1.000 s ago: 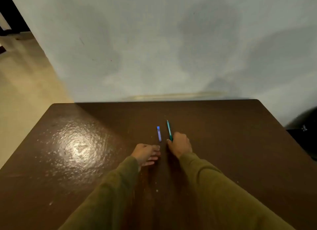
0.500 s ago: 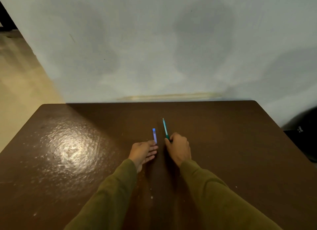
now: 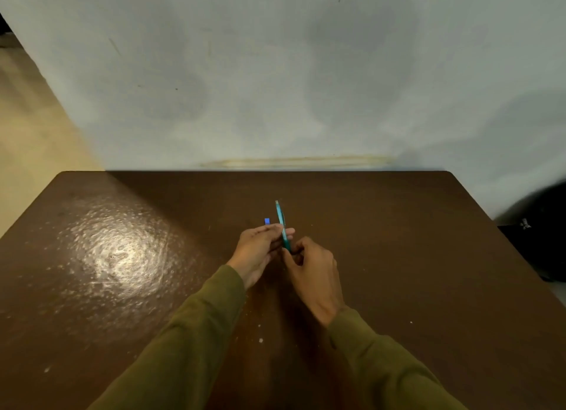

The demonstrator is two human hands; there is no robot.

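Note:
A thin teal pen points away from me at the middle of the brown table. My right hand pinches its near end with curled fingers. Just left of the pen is a small blue cap, of which only the far tip shows. My left hand is turned thumb-up, with thumb and fingertips pinched over the cap's hidden near part. Its fingertips also touch the pen's shaft. I cannot tell whether pen or cap is off the table.
The table's far edge meets a pale grey wall. A glare patch lies on the table's left half. A dark object stands off the right edge. White specks lie near my sleeves.
My left hand moved from flat on the table up to the cap and turned thumb-up onto it. My right hand slid back to the pen's near end, so more of the pen shows.

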